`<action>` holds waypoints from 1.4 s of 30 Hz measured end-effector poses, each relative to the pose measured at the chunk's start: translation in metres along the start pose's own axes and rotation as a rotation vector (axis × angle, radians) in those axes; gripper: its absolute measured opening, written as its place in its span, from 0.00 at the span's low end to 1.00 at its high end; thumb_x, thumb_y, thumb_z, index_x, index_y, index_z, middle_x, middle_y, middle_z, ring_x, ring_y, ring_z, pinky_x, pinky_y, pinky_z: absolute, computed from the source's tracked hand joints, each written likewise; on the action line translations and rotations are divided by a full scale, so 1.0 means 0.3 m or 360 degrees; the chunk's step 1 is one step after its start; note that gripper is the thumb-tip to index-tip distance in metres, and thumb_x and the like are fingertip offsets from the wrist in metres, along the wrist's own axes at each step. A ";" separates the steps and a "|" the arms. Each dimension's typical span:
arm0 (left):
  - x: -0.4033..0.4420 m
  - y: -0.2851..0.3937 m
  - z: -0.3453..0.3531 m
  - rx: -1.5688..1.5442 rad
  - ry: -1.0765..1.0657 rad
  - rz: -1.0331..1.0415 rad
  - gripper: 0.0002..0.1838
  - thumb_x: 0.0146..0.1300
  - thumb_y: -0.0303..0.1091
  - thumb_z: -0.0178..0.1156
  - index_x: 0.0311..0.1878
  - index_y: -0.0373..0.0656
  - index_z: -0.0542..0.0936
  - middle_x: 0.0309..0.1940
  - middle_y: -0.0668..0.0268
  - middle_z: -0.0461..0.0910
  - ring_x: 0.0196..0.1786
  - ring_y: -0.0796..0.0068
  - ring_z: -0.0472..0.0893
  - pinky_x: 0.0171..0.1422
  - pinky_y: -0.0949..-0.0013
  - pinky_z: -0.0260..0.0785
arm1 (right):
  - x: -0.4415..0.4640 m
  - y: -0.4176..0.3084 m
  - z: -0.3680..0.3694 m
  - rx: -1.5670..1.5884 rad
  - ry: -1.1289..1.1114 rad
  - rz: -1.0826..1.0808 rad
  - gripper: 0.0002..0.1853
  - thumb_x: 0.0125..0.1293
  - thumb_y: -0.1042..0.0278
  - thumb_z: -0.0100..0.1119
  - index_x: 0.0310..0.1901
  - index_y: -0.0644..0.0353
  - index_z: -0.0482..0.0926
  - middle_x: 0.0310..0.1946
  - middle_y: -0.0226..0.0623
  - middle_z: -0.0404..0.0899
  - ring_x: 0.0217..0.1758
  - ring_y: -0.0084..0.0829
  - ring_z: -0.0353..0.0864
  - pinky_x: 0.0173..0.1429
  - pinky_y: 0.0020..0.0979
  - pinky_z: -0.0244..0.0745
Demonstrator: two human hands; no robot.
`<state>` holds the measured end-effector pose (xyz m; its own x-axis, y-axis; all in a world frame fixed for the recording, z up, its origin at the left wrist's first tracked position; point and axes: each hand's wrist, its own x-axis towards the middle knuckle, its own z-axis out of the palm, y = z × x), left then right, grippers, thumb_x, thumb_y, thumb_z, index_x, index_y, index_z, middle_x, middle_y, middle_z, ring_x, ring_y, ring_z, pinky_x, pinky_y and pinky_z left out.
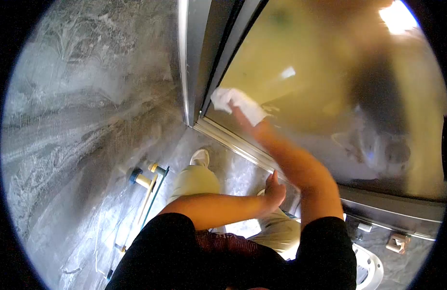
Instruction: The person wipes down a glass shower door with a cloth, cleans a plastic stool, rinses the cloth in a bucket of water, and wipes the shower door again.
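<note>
My right hand (236,113) is stretched forward with a white cloth (251,109) wrapped over the fingers and back of it. The cloth is pressed against a large shiny glass pane (301,58), near its lower left corner beside the dark frame (204,58). Most of my right fingers are hidden by the cloth. Lower down, my left hand (275,192) is held in front of my body, above my knee and close to my right forearm. Its fingers are loosely curled, with one digit pointing up, and I see nothing in it.
A metal sill (238,145) runs along the pane's bottom. On the left is a grey marbled surface (98,96) with whitish smears. A rack-like fixture with rods (148,193) stands at my left. At lower right are a white oval object (371,266) and a small beige item (397,242).
</note>
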<state>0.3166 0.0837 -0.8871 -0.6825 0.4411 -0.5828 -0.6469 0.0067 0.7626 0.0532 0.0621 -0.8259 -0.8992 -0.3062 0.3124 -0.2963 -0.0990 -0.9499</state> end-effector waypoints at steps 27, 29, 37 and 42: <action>-0.117 -0.030 -0.017 0.0657 -0.0146 -0.0053 0.30 0.52 0.28 0.44 0.62 0.40 0.60 0.61 0.45 0.58 0.64 0.49 0.59 0.68 0.56 0.49 | -0.310 0.094 -0.151 -0.0225 -0.0147 0.0711 0.18 0.65 0.64 0.45 0.53 0.64 0.69 0.55 0.42 0.70 0.61 0.36 0.66 0.65 0.32 0.56; -0.109 -0.024 -0.013 0.0707 0.0018 0.0051 0.27 0.53 0.29 0.49 0.58 0.35 0.63 0.56 0.47 0.64 0.61 0.51 0.63 0.67 0.58 0.52 | -0.263 0.021 -0.135 -0.0192 -0.0054 0.0318 0.18 0.65 0.65 0.45 0.54 0.65 0.69 0.55 0.43 0.70 0.60 0.36 0.66 0.65 0.32 0.57; -0.086 -0.051 0.013 0.0722 -0.0066 -0.0037 0.27 0.55 0.31 0.46 0.60 0.39 0.62 0.59 0.48 0.62 0.62 0.51 0.61 0.67 0.57 0.51 | -0.024 0.086 -0.038 0.0338 0.0435 0.0056 0.14 0.61 0.68 0.49 0.48 0.62 0.71 0.42 0.41 0.74 0.47 0.32 0.72 0.52 0.30 0.65; -0.065 -0.105 0.048 0.0736 0.0035 -0.0044 0.27 0.55 0.31 0.45 0.61 0.38 0.61 0.60 0.48 0.59 0.63 0.49 0.60 0.67 0.55 0.52 | -0.033 0.497 -0.029 0.1047 0.0085 0.0548 0.07 0.57 0.70 0.51 0.37 0.60 0.69 0.34 0.37 0.70 0.39 0.30 0.70 0.44 0.29 0.64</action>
<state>0.3553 0.0879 -0.8959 -0.6772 0.4162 -0.6068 -0.4486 0.4202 0.7888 0.0151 0.0587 -0.9708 -0.9258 -0.3774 -0.0195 0.2440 -0.5576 -0.7935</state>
